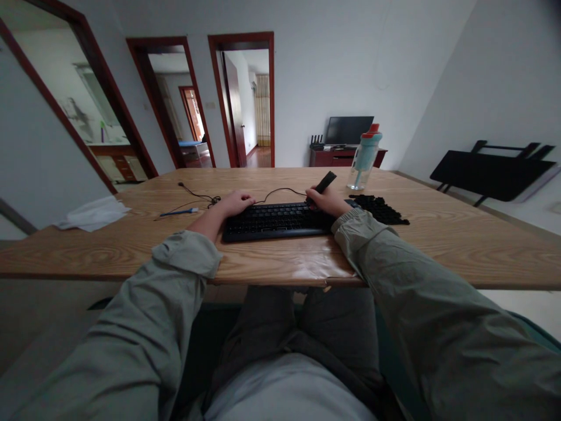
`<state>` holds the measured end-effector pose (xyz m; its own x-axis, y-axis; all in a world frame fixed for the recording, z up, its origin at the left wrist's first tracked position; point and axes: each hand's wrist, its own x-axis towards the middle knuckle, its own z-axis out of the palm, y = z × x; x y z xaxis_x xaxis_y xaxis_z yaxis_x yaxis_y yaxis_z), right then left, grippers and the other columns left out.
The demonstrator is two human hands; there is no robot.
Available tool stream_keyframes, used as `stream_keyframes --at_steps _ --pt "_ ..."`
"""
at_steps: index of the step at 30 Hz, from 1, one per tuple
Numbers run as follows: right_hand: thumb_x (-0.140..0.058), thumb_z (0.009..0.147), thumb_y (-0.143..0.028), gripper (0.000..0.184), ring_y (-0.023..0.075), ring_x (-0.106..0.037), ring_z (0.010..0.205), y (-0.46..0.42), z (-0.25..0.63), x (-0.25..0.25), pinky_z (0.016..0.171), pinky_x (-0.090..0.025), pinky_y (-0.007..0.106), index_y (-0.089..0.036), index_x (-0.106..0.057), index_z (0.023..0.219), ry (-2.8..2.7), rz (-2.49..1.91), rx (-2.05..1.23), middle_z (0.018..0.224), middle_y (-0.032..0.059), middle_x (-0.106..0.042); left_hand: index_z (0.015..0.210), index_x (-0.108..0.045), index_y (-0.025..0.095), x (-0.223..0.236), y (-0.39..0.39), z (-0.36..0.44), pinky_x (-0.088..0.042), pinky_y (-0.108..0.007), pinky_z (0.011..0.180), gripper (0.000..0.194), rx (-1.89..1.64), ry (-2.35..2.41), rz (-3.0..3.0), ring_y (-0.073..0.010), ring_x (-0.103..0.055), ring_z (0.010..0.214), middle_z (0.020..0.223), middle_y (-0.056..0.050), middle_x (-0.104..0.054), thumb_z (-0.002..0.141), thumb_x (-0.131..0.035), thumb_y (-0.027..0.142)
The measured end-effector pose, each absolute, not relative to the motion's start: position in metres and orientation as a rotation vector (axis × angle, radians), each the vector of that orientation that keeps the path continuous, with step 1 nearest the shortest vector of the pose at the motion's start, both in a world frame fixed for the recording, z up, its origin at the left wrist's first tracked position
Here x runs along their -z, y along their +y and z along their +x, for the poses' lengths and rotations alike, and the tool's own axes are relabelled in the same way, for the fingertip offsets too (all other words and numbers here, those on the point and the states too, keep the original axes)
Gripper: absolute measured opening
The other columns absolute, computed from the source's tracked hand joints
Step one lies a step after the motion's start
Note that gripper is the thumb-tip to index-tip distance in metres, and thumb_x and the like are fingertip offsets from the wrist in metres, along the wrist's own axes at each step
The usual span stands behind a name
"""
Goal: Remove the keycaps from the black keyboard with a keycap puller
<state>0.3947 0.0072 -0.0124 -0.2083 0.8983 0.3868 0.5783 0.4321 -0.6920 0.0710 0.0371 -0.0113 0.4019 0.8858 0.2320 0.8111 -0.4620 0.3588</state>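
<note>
A black keyboard (280, 221) lies near the table's front edge, its face dark with small bumps where keys sit. My left hand (236, 203) is on its back left corner, fingers curled at the edge. My right hand (328, 200) is closed around a black tool with a flat, wide handle (326, 181), held tilted over the keyboard's right part. The tool's lower end is hidden by my fingers. Just right of that hand spreads a pile of small black keycaps (381, 210). A thin black cable (280, 190) runs behind the keyboard.
A clear bottle with a red and teal lid (363, 158) stands behind the keycaps. Left of the keyboard lie a slim blue tool (179, 211), coiled cable (213, 200) and crumpled white tissue (94, 214). The wooden table (464, 240) extends to both sides.
</note>
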Motion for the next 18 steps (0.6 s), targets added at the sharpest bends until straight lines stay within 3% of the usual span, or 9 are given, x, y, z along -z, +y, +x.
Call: stream_keyframes --at_steps 18 --pt "-0.058 0.083 -0.041 0.026 0.0198 -0.053 0.069 -0.023 0.358 -0.009 0.067 -0.034 0.031 -0.019 -0.057 0.07 -2.18 -1.197 -0.11 0.072 0.0084 -0.061 0.095 -0.073 0.014 0.008 0.035 0.074 -0.046 -0.032 0.079 0.047 -0.537 1.554 2.448 -0.0223 -0.062 0.084 0.093 -0.008 -0.073 0.082 -0.045 0.05"
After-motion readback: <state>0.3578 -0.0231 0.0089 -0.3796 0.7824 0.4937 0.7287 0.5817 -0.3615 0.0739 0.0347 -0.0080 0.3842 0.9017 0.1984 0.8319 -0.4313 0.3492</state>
